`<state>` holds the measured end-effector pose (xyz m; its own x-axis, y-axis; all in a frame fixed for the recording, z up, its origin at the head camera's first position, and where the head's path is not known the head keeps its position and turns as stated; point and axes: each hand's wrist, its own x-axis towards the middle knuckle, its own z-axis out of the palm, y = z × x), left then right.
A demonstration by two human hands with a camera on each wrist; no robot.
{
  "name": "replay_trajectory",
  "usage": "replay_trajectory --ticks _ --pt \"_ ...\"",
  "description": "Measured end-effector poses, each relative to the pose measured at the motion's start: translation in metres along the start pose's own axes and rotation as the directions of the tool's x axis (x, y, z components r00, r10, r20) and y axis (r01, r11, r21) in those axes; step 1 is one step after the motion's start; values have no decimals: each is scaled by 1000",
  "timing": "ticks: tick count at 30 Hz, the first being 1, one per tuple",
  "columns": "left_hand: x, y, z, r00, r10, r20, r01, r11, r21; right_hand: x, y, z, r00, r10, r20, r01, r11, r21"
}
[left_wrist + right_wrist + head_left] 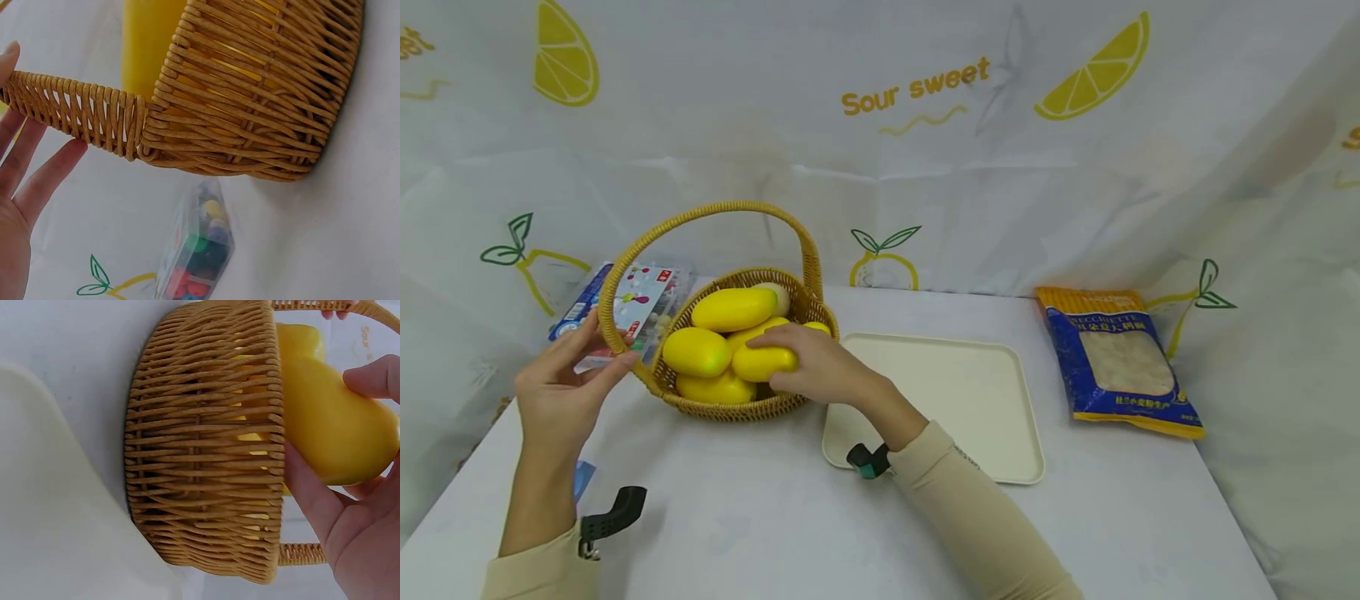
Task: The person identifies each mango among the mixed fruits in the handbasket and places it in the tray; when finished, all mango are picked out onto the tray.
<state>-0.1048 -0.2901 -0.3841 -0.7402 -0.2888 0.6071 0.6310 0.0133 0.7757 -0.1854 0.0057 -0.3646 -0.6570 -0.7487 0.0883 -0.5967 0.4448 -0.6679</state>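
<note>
- Your left hand holds the handle of the wicker basket near its left foot, the thumb on one side of the woven strip and fingers on the other.
- Your right hand grips a yellow fruit at the right part of the basket; in the right wrist view your thumb lies on one side of it and your fingers on the other.
- That gripped fruit is within the basket's mouth, and the right wrist view shows much of it standing past the rim.
- Around it in the basket you have more smooth yellow fruits: one on top at the back, one at the left, one low at the front and others partly covered. A pale piece sits at the back, half hidden.
- The basket stands on the white table, its handle arching upright over the fruits.
- Just to the right of the basket lies a cream tray, flat, with your right forearm across its left part.
- Farther right, well apart from your hands, a blue and yellow packet lies on the table.
- Behind your left hand, beside the basket, is a clear plastic box with coloured round pieces inside.
- By your left forearm shows a small blue item, partly hidden; you cannot tell what it is.
</note>
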Motion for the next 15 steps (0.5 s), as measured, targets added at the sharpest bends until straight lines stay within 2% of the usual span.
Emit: replay_trajectory --ticks 8,15 --pt "0 2 -1 999 -10 -34 14 992 125 -10 -2 -19 999 -19 -43 24 991 130" --pt "1 1 -1 999 -12 -38 21 966 258 -21 1 -38 995 -39 -96 58 978 201"
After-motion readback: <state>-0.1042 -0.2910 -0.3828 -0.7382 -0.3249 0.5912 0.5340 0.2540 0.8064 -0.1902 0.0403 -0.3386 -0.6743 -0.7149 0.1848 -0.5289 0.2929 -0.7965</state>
